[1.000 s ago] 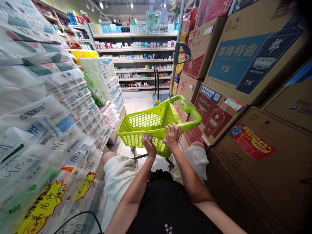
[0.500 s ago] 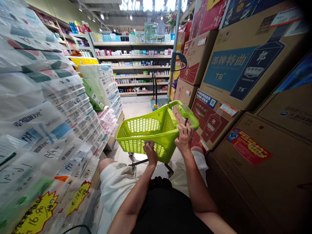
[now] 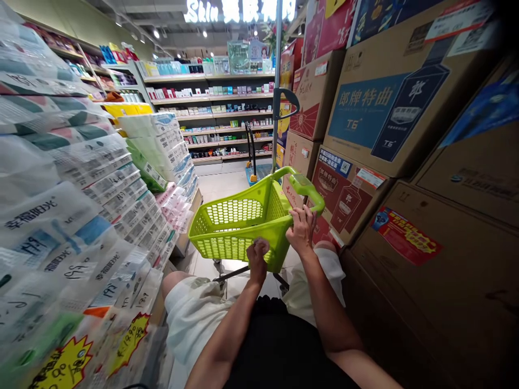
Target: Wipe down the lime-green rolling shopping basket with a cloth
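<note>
A lime-green shopping cart (image 3: 227, 237) with a perforated plastic basket stands sideways between my knees. My left hand (image 3: 257, 261) is closed around a small crumpled greyish cloth (image 3: 263, 246), which presses against the near outer side of the basket toward its right end. At the basket's upper right corner, just below the cart's push handle (image 3: 310, 189), my right hand (image 3: 301, 229) grips the rim with fingers curled over it. The inside of the basket shows only partly.
Plastic-wrapped paper packs (image 3: 117, 183) are piled high on the left. Cardboard cartons (image 3: 365, 119) rise close on the right. Beyond the cart are a blue hand truck (image 3: 259, 172), a metal pole (image 3: 277, 65) with a dark loop handle, and stocked shelves (image 3: 211, 100).
My left hand has slid the cloth to the right along the basket's side. My right hand stays on the rim. The whole view has shifted slightly.
</note>
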`<state>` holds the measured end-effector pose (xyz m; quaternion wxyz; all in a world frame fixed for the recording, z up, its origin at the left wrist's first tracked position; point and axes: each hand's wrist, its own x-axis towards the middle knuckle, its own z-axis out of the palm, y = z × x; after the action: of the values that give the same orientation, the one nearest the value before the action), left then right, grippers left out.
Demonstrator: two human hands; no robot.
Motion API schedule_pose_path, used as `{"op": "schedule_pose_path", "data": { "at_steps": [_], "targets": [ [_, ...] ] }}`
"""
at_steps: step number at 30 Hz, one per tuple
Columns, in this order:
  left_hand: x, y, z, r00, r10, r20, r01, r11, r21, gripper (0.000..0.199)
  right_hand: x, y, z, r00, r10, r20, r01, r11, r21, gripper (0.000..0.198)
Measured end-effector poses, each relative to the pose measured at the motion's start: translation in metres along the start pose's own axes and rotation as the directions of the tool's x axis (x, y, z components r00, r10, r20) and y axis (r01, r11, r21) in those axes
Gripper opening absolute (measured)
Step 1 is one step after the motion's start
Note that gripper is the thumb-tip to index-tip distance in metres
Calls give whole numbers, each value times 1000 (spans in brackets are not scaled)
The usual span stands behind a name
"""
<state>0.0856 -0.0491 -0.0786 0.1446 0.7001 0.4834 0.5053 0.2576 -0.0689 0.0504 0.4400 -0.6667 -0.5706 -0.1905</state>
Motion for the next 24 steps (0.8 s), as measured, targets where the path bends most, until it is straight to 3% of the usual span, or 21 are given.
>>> {"op": "schedule_pose_path", "data": {
  "at_steps": [6, 12, 16, 18, 24],
  "targets": [
    [20, 16, 12, 990, 135, -29, -135, 991, 12, 42, -1, -2, -1, 1000, 14, 8, -14, 1000, -9, 61],
    [2, 12, 16, 938, 310, 159, -338, 919, 204, 46, -1, 2, -5, 1000, -17, -21, 18, 999, 51, 68],
    [16, 32, 23, 907, 422, 8, -414, 887, 205, 33, -1, 12, -11, 998, -66, -15, 68, 989, 135, 74],
    [26, 42, 30, 885, 465, -16, -455, 872, 181, 30, 0, 16, -14, 996, -95, 3, 93, 982, 165, 73],
    [3, 28, 30, 882, 435, 181, -467, 858, 214, 32, 2, 28, -11, 996, -92, 14, 88, 979, 183, 66]
  ]
}}
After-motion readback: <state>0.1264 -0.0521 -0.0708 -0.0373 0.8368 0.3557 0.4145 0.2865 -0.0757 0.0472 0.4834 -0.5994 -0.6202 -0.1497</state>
